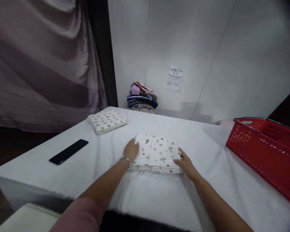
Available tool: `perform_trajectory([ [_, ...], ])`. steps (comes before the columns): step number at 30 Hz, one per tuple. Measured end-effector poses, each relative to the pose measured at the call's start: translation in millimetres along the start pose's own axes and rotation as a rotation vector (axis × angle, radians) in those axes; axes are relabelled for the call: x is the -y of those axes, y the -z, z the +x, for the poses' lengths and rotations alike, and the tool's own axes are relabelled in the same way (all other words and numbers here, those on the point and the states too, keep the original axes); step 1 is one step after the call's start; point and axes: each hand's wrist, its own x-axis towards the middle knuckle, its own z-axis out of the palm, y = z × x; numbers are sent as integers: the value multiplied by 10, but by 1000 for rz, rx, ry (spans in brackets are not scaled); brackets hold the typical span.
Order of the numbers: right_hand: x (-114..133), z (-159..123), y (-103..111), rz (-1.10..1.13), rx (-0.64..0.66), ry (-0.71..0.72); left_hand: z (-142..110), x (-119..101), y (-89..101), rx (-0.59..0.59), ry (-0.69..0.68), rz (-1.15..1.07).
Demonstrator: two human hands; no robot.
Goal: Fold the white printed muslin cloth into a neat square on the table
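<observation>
A folded white cloth point(156, 151) printed with small grey palm trees and figures lies flat on the table in front of me, its layers showing along the near edge. My left hand point(131, 150), with a bracelet at the wrist, grips its left edge; some fingertips are hidden by the cloth. At the right edge, my right hand point(185, 162) has its thumb over the top near the corner and its fingers along the side. Farther back on the left sits another folded white cloth point(108, 121) with a small repeated print, apart from both hands.
The table point(87, 174) has a white cover. A black flat slab point(69, 151), perhaps a phone, lies on its left part. On the right stands a red plastic basket point(263, 151) with metal handles. Behind the far edge rises a stack of folded fabrics point(142, 98) against the wall.
</observation>
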Motion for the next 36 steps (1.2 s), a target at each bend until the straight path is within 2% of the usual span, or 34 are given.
perform_trajectory([
  [3, -46, 127, 227, -77, -107, 53, -141, -27, -41, 69, 24, -19],
  [6, -168, 188, 430, -197, -135, 46, -318, -33, -90, 90, -19, -56],
  [9, -186, 153, 473, -435, -163, 180, -397, -44, -95, 80, -39, -90],
  [13, 5, -12, 212, -756, -181, 527, -299, -140, -64, 44, -62, -73],
  [15, 75, -136, 5, -843, -95, 629, -215, -194, -76, 13, -104, -48],
  [18, 47, -324, -246, -959, 96, 688, -117, -207, -154, 24, -166, 9],
  [20, -21, -411, -322, -988, 170, 698, -85, -166, -225, 59, -167, 18],
  [24, -90, -462, -325, -958, 182, 701, -92, -71, -311, 70, -151, -10],
  [29, -21, -460, -313, -908, 211, 657, -94, -59, -292, 72, -142, -56],
  [32, 6, -444, -211, -832, 243, 595, 1, -62, -245, 76, -129, -80],
  [34, -5, -402, -62, -780, 122, 529, 107, -58, -205, 75, -110, -91],
  [36, -36, -333, 127, -731, -70, 414, 223, -56, -165, 83, -91, -95],
])
